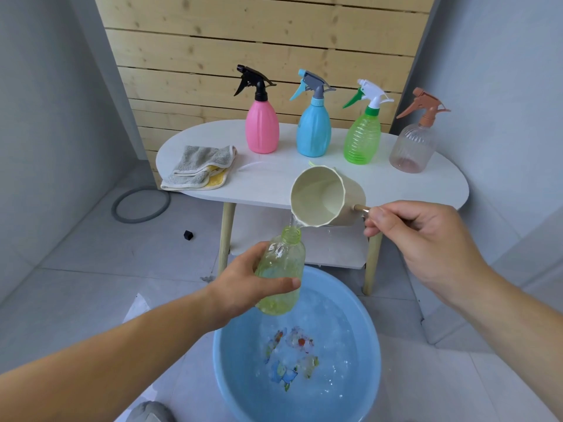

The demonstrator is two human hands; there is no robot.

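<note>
My left hand [243,287] grips a clear yellow-green bottle [281,263] with no cap, held upright over a blue basin [222,360] of water. My right hand [417,236] pinches the thin handle of a cream ladle cup [326,196]. The cup is tipped toward the bottle's open neck, and a thin stream of water runs from its lip into the bottle.
A white oval table [274,184] on wooden legs stands behind. On it stand pink [262,129], blue [313,129], green [362,138] and clear brown-topped [411,147] spray bottles, plus a folded grey-yellow towel [198,169]. A grey ring [140,205] and a small black cube [188,235] lie on the floor.
</note>
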